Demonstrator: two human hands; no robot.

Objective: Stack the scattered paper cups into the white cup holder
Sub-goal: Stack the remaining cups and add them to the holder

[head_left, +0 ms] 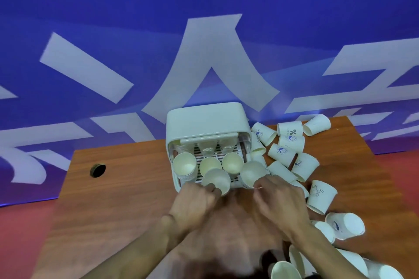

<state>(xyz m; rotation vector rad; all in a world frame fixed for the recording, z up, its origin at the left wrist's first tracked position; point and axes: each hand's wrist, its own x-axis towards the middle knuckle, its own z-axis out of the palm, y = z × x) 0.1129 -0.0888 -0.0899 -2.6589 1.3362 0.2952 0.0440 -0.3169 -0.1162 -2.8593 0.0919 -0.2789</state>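
Observation:
The white cup holder (205,120) stands at the far middle of the wooden table, its front open toward me. Stacks of paper cups (184,164) stand inside on a slotted tray. My left hand (195,203) grips one paper cup (216,180) at the holder's front edge. My right hand (280,201) grips another paper cup (251,173) at the holder's front right corner. Both cups tilt with their mouths toward me. Several scattered cups (303,166) lie on their sides to the right.
The wooden table (127,199) has a round cable hole (98,170) at the left. More loose cups (344,225) lie along the right edge and near my right forearm at the bottom. A blue wall with white lettering rises behind the table.

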